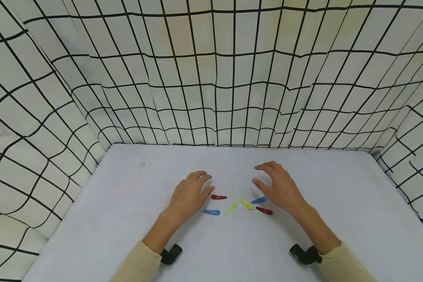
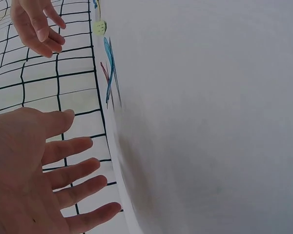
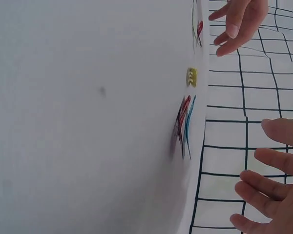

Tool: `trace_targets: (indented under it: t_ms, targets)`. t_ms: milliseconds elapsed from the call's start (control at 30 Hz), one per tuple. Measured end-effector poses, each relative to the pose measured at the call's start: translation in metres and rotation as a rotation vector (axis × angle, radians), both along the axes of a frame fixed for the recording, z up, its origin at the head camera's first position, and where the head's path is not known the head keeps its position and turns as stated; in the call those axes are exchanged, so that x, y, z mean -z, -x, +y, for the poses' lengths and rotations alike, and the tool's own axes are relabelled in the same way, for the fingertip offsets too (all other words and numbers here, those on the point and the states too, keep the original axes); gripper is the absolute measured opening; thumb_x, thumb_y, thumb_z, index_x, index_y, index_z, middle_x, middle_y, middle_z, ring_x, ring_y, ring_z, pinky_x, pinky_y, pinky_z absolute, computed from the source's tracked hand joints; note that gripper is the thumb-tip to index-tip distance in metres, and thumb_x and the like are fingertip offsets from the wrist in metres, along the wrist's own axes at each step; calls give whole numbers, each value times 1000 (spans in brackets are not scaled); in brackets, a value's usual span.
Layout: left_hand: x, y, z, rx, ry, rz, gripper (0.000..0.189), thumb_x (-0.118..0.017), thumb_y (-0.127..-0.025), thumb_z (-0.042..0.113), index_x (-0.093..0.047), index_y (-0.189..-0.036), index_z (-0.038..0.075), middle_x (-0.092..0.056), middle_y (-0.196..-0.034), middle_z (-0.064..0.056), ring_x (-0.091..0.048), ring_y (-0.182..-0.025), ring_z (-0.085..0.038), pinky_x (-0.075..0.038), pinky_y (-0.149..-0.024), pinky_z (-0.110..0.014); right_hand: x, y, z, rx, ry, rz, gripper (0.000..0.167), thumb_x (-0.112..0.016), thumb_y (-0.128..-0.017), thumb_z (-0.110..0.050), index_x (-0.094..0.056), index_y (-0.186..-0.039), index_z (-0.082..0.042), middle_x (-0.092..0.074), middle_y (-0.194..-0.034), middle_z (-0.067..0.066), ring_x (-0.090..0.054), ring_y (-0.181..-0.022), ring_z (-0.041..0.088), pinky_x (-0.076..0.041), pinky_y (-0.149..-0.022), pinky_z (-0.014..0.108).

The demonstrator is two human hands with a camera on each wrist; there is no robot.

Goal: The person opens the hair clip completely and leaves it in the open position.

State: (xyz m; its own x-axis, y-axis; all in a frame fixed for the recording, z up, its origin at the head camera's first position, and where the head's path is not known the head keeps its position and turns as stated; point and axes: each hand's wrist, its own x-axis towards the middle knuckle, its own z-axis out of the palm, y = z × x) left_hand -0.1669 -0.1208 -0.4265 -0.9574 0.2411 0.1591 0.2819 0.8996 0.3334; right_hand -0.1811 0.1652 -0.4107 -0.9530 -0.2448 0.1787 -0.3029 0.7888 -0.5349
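Observation:
Several snap hair clips lie on the white table between the two hands. In the head view they are a red clip (image 1: 219,197), a light blue clip (image 1: 212,212), a pale green clip (image 1: 231,207), a yellow clip (image 1: 246,204), a blue clip (image 1: 259,200) and a dark red clip (image 1: 264,210). My left hand (image 1: 189,196) hovers left of them, nearest the red and light blue clips, fingers spread and holding nothing. On the other side my right hand (image 1: 281,188) is raised above the table, thumb and fingers apart, nearest the blue clip.
The white table (image 1: 127,219) reaches to a white wall panel with a black grid (image 1: 232,78) at the back, and similar panels stand at left and right. A black wrist mount (image 1: 171,254) sits at the left sleeve, another black mount (image 1: 305,254) at the right.

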Motion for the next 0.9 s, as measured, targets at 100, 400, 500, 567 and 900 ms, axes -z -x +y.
trace_targets:
  t_ms: [100, 400, 500, 567, 900]
  targets:
    - [1, 0, 3, 4, -19, -23, 36, -69, -101, 33, -70, -131, 13, -66, -140, -9, -60, -134, -29, -56, -102, -49, 3, -2, -3, -16, -3, -24, 43, -73, -98, -31, -66, -136, -13, -61, -142, 9, -55, -136, 37, -49, -109, 58]
    - [2, 2, 3, 7, -28, -57, 29, -74, -98, 29, -74, -122, 13, -69, -127, -6, -63, -122, -24, -58, -98, -42, 6, -2, -19, -59, -19, -69, 38, -74, -97, -30, -69, -131, -13, -65, -135, 6, -56, -135, 32, -48, -111, 55]
    - [1, 3, 4, -1, -37, -74, 28, -76, -96, 27, -75, -120, 13, -69, -122, -5, -63, -118, -24, -58, -96, -42, 5, -1, -24, -71, -26, -67, 36, -74, -97, -29, -70, -130, -13, -67, -132, 6, -57, -134, 31, -46, -112, 55]
    - [1, 3, 5, -7, -44, -78, 27, -77, -95, 25, -75, -119, 12, -68, -116, -5, -64, -113, -23, -59, -92, -41, 6, -1, -27, -79, -30, -72, 36, -74, -98, -29, -71, -129, -13, -68, -130, 5, -59, -131, 30, -47, -112, 55]
    - [1, 4, 5, -8, -85, -126, 20, -80, -92, 20, -78, -111, 14, -69, -100, 1, -65, -99, -17, -58, -85, -36, 10, 1, -45, -85, -34, -118, 25, -77, -95, -27, -76, -119, -18, -72, -115, -2, -63, -110, 22, -51, -99, 46]
